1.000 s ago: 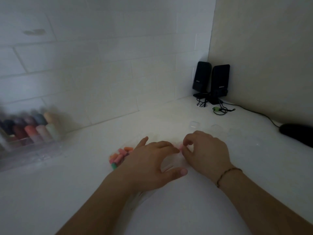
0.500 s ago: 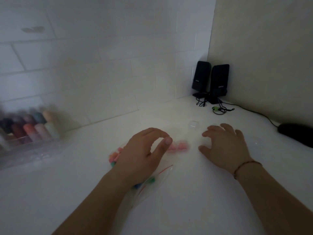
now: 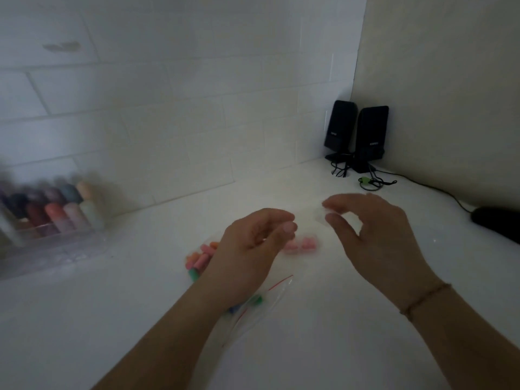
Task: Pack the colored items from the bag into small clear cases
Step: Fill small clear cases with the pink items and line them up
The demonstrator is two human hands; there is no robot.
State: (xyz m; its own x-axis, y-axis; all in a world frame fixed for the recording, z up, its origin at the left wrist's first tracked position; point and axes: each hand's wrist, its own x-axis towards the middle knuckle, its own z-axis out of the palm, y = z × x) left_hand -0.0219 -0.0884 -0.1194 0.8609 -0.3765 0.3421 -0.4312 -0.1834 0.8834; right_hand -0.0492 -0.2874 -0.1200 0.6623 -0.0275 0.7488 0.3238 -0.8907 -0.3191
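A small clear case is pinched between the thumb and fingertips of the right hand, raised above the white counter; whether it is open cannot be told. Two pink items lie loose on the counter just below it, not yet packed. The left hand hovers with fingers loosely curled, grasping nothing visible. Beneath the left wrist lies the clear zip bag, with green and blue items inside. More coloured items lie beside it. Judged from this, packing has barely begun; nearly all items remain.
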